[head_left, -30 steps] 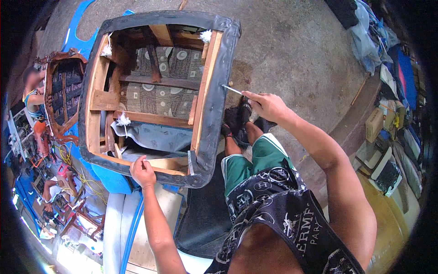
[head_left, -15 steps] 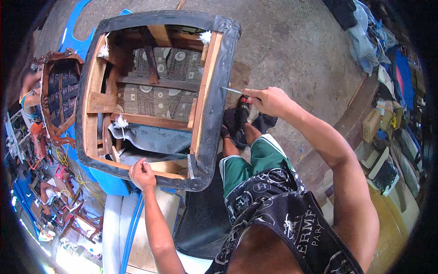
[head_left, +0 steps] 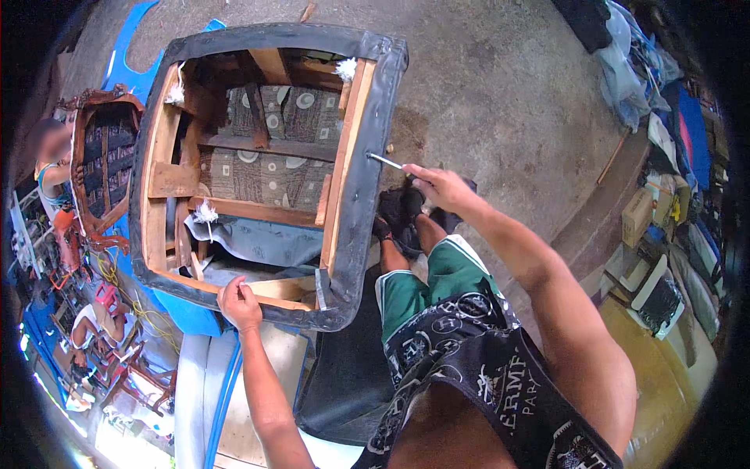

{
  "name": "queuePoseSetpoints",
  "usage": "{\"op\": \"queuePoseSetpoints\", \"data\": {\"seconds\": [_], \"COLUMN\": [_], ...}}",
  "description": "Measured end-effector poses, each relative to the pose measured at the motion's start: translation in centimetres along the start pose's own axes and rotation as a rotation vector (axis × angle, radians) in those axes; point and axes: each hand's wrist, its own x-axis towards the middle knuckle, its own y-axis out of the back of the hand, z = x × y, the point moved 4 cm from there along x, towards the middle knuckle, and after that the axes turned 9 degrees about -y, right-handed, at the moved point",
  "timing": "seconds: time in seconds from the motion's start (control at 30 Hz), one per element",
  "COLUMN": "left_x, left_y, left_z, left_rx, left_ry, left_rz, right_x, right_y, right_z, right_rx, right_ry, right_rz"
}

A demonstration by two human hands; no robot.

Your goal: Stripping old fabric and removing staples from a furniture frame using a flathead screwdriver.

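An upholstered furniture piece (head_left: 377,105) stands open-side up, with dark covering folded round a wooden frame (head_left: 347,156); patterned fabric, crossbars and white tufts show inside. My left hand (head_left: 241,305) grips its near edge at the lower left, fingers curled over the rim. My right hand (head_left: 432,184) is closed on a slim metal tool (head_left: 386,161), whose tip touches the dark covering on the right border. The tool's handle is mostly hidden in my fingers.
A co-worker (head_left: 53,168) at the left is beside a carved wooden frame (head_left: 94,148); another person (head_left: 98,328) sits lower down among chairs and yellow cords. A blue panel (head_left: 183,313) lies under the piece. Plastic bags (head_left: 625,78), boards and boxes (head_left: 637,215) line the right side.
My right hand and the tool sit slightly lower and further left in the picture, along with the furniture piece. The tool's tip stays at about the same spot on the border.
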Motion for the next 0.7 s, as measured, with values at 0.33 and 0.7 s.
{"op": "queuePoseSetpoints", "data": {"seconds": [0.33, 0.7], "left_x": [-0.3, -0.5], "left_y": [-0.1, -0.4], "left_z": [-0.4, -0.8], "left_rx": [0.048, 0.064], "left_ry": [0.021, -0.007], "left_rz": [-0.027, -0.013], "right_x": [-0.7, 4.3], "right_y": [1.0, 9.2], "right_z": [0.4, -2.7], "right_rx": [0.191, -0.409], "right_ry": [-0.046, -0.032], "right_rz": [0.254, 0.013]}}
